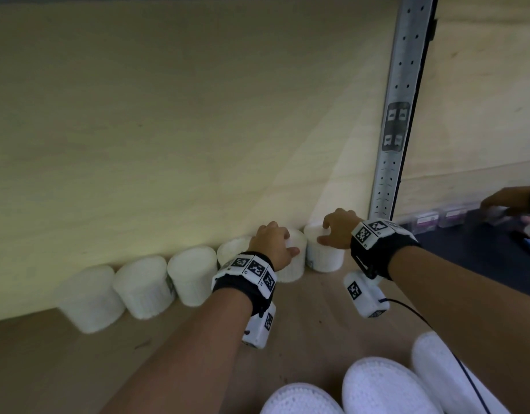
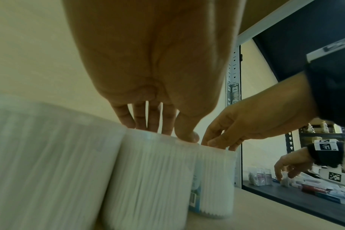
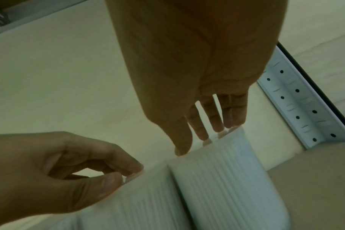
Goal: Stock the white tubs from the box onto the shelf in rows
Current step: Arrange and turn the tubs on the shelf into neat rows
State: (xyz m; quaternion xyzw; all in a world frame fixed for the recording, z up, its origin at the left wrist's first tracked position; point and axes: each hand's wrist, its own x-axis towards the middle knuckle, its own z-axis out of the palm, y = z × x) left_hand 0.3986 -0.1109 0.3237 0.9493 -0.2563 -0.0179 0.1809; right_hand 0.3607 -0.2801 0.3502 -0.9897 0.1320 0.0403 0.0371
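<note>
White tubs stand in a row along the back of the wooden shelf. The left hand grips the top of one tub with bent fingers. Just beside it, touching, is the end tub, and the right hand holds its top the same way. More white tubs sit near the person.

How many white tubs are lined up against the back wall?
6. Left to right along the wall: first tub, second, third, fourth partly hidden behind the left hand, fifth under it, sixth under the right hand.
</note>
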